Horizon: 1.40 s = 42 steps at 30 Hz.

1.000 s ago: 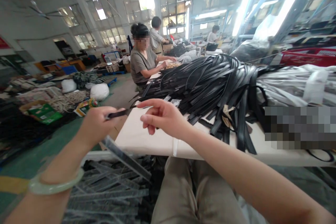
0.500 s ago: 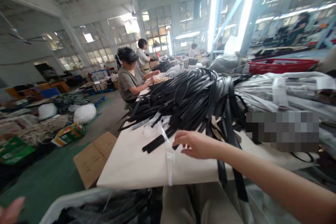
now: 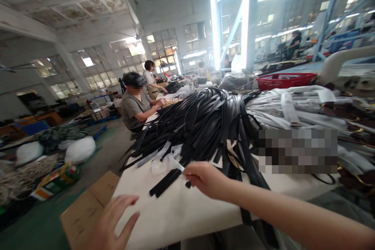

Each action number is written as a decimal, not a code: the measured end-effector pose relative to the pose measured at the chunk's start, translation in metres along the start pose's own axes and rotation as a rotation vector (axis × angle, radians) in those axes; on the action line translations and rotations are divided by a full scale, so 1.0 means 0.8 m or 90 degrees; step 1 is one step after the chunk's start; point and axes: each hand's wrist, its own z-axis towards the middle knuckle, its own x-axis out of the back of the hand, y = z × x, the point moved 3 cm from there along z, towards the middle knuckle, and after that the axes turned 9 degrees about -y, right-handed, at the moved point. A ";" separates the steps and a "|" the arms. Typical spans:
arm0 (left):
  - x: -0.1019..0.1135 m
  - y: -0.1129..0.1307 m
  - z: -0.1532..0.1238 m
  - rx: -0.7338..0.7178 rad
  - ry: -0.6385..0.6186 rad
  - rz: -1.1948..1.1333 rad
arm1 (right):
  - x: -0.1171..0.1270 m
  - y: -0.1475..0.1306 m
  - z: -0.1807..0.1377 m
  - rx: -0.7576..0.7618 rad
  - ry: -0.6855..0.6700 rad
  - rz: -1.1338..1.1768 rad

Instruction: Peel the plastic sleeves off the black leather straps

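My right hand (image 3: 205, 179) is closed at the table's near side, thumb and fingers pinching the end of a translucent white plastic strip (image 3: 175, 163). Short black straps (image 3: 165, 183) lie flat just left of it. Behind them spreads a big heap of long black straps (image 3: 199, 121), some hanging over the near table edge. My left hand (image 3: 117, 218) is in the air by the table's left corner, thumb and fingers apart, holding nothing. Its wrist is cut off by the frame's bottom.
White-wrapped strips (image 3: 272, 105) lie on the right of the cream table (image 3: 164, 218), with a red basket (image 3: 284, 81) behind. A cardboard box (image 3: 88, 207) stands on the floor at left. A co-worker (image 3: 136, 103) sits at the table's far left side.
My left hand has come in from the lower left corner toward the table. My right hand has closed on the plastic strip, whose hanging end no longer lies over the table edge. The view has shifted right.
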 end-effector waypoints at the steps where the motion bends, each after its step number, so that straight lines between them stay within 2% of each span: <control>1: -0.009 0.016 0.032 0.004 -0.016 -0.058 | 0.014 0.000 0.008 -0.026 0.047 0.084; 4: -0.045 0.077 0.132 -0.031 -0.133 -0.348 | 0.046 0.007 0.033 -0.084 0.110 0.298; 6: -0.072 0.111 0.183 -0.014 -0.195 -0.571 | 0.059 0.019 0.048 -0.124 0.113 0.347; 8: -0.099 0.131 0.216 0.012 -0.227 -0.690 | 0.067 0.038 0.058 -0.159 0.104 0.337; 11: -0.137 0.134 0.239 0.030 -0.206 -0.724 | 0.070 0.074 0.064 -0.193 0.095 0.286; 14: -0.171 0.119 0.245 0.073 -0.130 -0.740 | 0.067 0.107 0.060 -0.218 0.096 0.211; 17: -0.197 0.106 0.245 0.131 -0.070 -0.747 | 0.065 0.124 0.051 -0.216 0.135 0.103; 20: -0.211 0.101 0.242 0.173 -0.064 -0.765 | 0.065 0.126 0.044 -0.193 0.154 0.013; 24: -0.214 0.103 0.239 0.200 -0.090 -0.816 | 0.068 0.118 0.038 -0.144 0.132 -0.060; 28: -0.216 0.109 0.234 0.235 -0.129 -0.888 | 0.067 0.113 0.034 -0.122 0.131 0.017; 31: -0.218 0.112 0.231 0.270 -0.152 -0.955 | 0.063 0.115 0.033 -0.166 0.137 0.077; 36: -0.215 0.111 0.229 0.326 -0.090 -0.947 | 0.053 0.119 0.034 -0.199 0.140 0.088; 38: -0.214 0.108 0.229 0.342 -0.092 -0.931 | 0.047 0.120 0.033 -0.193 0.132 0.086; 42: -0.210 0.093 0.230 0.294 -0.080 -0.876 | 0.046 0.124 0.033 -0.207 0.090 0.162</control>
